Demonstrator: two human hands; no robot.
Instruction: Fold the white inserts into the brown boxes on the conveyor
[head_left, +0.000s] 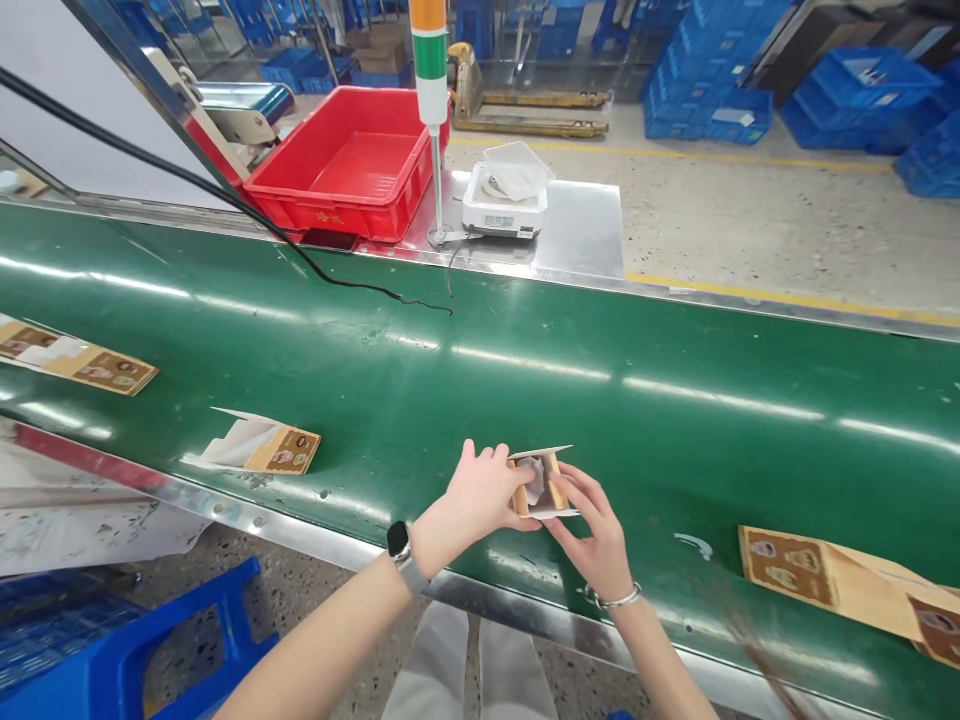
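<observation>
A small open cardboard box (561, 490) with white flaps stands on the green conveyor belt in front of me. My left hand (484, 488) grips its left side, the fingers partly over the opening. On the other side, my right hand (598, 540) holds the box between thumb and fingers. Something crumpled and greyish (534, 480) shows inside; I cannot make out what it is. To the left on the belt lies a brown printed carton (292, 452) with its white inner flaps spread. A watch is on my left wrist, a bracelet on my right.
More printed cartons lie on the green belt (360, 370), one at far left (112, 370) and one at right (791, 565). Beyond the belt stand a red bin (360, 215), a signal light pole (431, 90) and a white scale (502, 220). A black cable (330, 278) hangs onto the belt.
</observation>
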